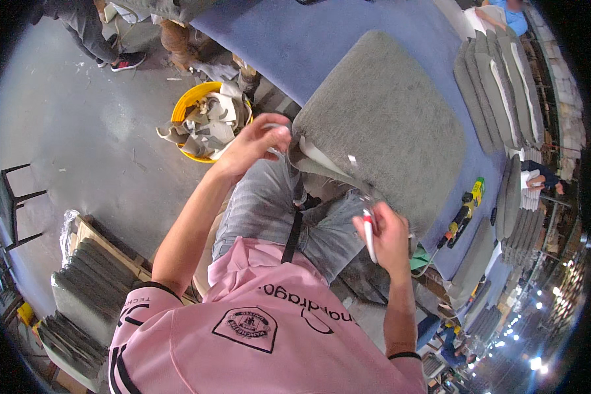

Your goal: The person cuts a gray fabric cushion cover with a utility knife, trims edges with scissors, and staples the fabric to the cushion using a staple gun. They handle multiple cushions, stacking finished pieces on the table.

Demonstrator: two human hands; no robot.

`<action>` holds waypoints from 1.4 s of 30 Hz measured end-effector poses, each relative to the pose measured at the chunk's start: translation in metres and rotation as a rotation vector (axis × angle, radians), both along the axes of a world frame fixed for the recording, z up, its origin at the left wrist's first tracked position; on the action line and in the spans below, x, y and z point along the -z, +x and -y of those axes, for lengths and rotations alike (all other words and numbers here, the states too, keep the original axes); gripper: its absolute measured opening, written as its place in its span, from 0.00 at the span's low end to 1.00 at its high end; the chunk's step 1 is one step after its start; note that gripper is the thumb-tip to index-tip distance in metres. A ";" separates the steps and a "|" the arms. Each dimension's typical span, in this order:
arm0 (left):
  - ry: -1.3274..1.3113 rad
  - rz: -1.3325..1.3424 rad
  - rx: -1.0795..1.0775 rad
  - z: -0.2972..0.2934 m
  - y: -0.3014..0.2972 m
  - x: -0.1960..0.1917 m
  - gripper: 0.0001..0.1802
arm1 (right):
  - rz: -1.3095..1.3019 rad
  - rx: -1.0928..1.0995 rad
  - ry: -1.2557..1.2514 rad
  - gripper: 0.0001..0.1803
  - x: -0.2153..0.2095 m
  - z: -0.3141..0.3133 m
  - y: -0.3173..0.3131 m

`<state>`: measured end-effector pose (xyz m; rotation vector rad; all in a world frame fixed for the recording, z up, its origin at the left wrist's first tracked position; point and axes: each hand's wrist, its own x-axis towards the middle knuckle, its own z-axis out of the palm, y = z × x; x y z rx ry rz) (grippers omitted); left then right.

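A grey fabric-covered seat pad [387, 118] lies at the front edge of a blue-topped table [269, 39]. A pale strip [322, 157] and frayed fabric show along its near edge. Close to the pad's left corner, my left hand [264, 141] is closed with fingers curled. A bit of white shows at its fingers, but I cannot make out what it is. My right hand [391, 240] grips a white tool with a red band [370, 236], pointing up toward the pad's near edge. Its working end is too blurred to tell.
A yellow bucket [197, 154] full of fabric scraps stands on the floor at left. On the table at right lies a yellow-and-black power tool [465, 210], near stacked grey pads [486, 98]. More pads [92, 289] are piled lower left. People stand or work nearby.
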<state>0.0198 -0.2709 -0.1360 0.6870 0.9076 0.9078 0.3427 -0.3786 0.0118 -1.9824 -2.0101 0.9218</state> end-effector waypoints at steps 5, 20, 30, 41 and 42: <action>0.138 -0.146 0.254 -0.002 0.017 0.028 0.23 | 0.141 -0.291 0.026 0.26 0.000 -0.039 -0.043; 0.531 -0.957 -0.058 0.035 0.049 -0.001 0.17 | 0.335 -0.334 -0.132 0.30 0.006 -0.079 -0.071; 0.560 -0.937 -0.042 0.034 0.049 0.005 0.17 | 0.265 -0.299 0.029 0.28 0.030 -0.076 -0.069; 0.601 -0.953 -0.010 0.032 0.045 0.006 0.17 | 0.183 -0.317 -0.016 0.28 0.018 -0.081 -0.063; 0.625 -0.947 -0.029 0.034 0.047 0.009 0.17 | 0.221 -0.317 -0.034 0.27 0.013 -0.081 -0.065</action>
